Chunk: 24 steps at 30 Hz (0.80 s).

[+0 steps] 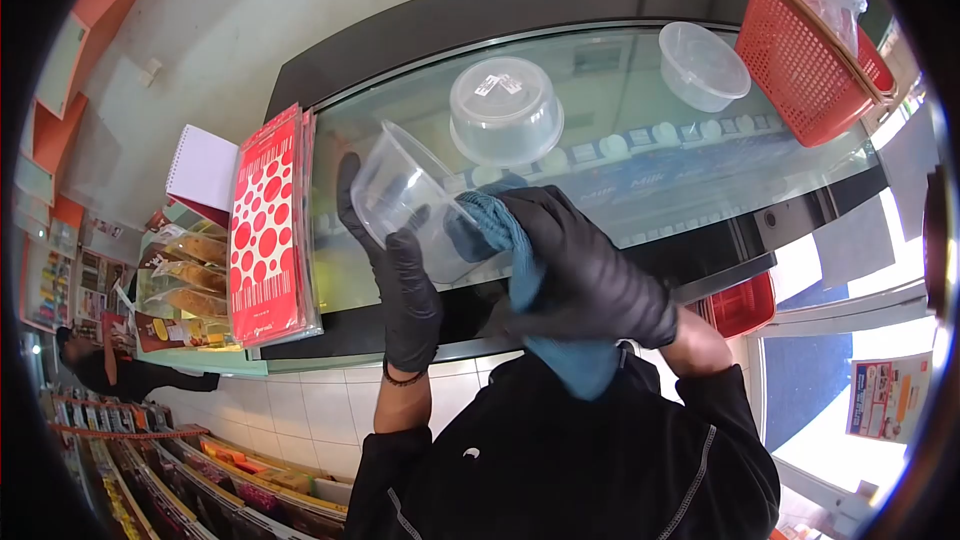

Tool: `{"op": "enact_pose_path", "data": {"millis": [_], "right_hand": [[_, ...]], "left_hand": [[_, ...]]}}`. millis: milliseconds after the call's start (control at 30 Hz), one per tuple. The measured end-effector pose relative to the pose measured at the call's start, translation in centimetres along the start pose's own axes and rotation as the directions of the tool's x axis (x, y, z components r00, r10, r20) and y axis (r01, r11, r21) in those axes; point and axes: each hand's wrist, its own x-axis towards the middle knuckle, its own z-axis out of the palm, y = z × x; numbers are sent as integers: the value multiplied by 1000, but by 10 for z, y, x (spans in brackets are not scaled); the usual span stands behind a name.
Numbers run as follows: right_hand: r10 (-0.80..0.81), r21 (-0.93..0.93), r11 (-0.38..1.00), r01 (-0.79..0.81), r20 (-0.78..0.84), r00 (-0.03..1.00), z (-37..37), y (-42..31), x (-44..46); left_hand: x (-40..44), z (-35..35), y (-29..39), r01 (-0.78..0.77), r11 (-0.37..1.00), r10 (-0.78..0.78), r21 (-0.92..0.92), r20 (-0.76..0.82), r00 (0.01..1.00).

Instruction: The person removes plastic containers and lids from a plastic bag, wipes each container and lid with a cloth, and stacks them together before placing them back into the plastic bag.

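My left hand [405, 285], in a black glove, is closed around a clear plastic container [405, 180] that I hold tilted above the glass counter. In my right hand [590, 265], also black-gloved, a blue cloth [500, 225] is bunched. One end of the cloth reaches into the container's open side, and the other end hangs down in front of my shirt. Just beyond the container, a larger clear tub [507, 112] stands upside down on the glass with a white label on its base. Farther right sits a shallower clear bowl [704, 67].
A pink plastic basket [800, 60] with a clear bag stands at the right end of the glass counter [610, 90]. Red polka-dot packages [265, 225], a spiral notepad [200, 168] and bagged bread [190, 275] are at the left. Beyond them, a person [110, 365] is near the shelves.
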Motion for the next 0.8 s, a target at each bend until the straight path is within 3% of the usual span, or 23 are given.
{"op": "enact_pose_path", "data": {"millis": [33, 133, 167, 200, 267, 300, 367, 400, 500, 533, 600, 633, 667, 700, 767, 800], "right_hand": [[19, -81, 997, -22, -36, 999, 7, 6, 2], [160, 230, 961, -153, -13, 987, 4, 26, -2], [267, 412, 873, -263, 49, 962, -7, 22, -3], [357, 571, 736, -363, 129, 925, -21, 13, -4], [309, 761, 499, -415, 292, 905, -38, 19, -8], [319, 762, 509, -401, 265, 910, -37, 18, -9], [338, 763, 527, -374, 216, 916, -29, 13, -8], [407, 751, 503, -428, 231, 884, -27, 10, -3], [649, 650, 595, -473, -41, 760, -22, -1, 5], [631, 599, 695, -399, -241, 737, -14, 9, 6], [547, 524, 806, -276, -478, 688, -15, 14, 1], [486, 468, 856, -221, -582, 651, -17, 16, 2], [371, 385, 912, -141, -629, 683, -14, 9, -1], [242, 220, 967, -133, -608, 756, -8, 5, -5], [2, -118, 991, -69, -493, 870, 4, -2, -12], [-107, -328, 945, 9, -280, 954, 10, -13, -7]], "left_hand": [[3, 1, 3, 39, 999, -38, -38, 27, 999], [17, -2, 19, 187, 977, -172, -102, 134, 976], [22, -4, 30, 246, 965, -226, -94, 186, 956], [23, 0, 41, 186, 983, -185, 3, 91, 978], [20, 2, 55, 252, 968, -247, -15, 157, 956], [16, 1, 60, 286, 958, -277, -22, 187, 942], [14, -9, 50, 398, 881, -318, -257, 301, 899], [14, -24, 23, 469, 753, -305, -461, 386, 870], [0, -40, -21, 197, 908, -190, -371, 56, 980], [-2, -37, -23, -55, 993, 55, 103, -1, 998], [-5, -30, -15, 94, 958, -122, -272, -88, 989], [-6, -26, -10, 129, 882, -209, -453, -130, 969], [-6, -26, -12, 105, 827, -206, -553, -123, 971], [-8, -25, -14, 86, 760, -208, -645, -115, 971], [-11, 10, 8, 16, 942, -98, -336, -227, 969], [-10, 20, 22, 84, 861, -192, -501, -168, 967]]}}
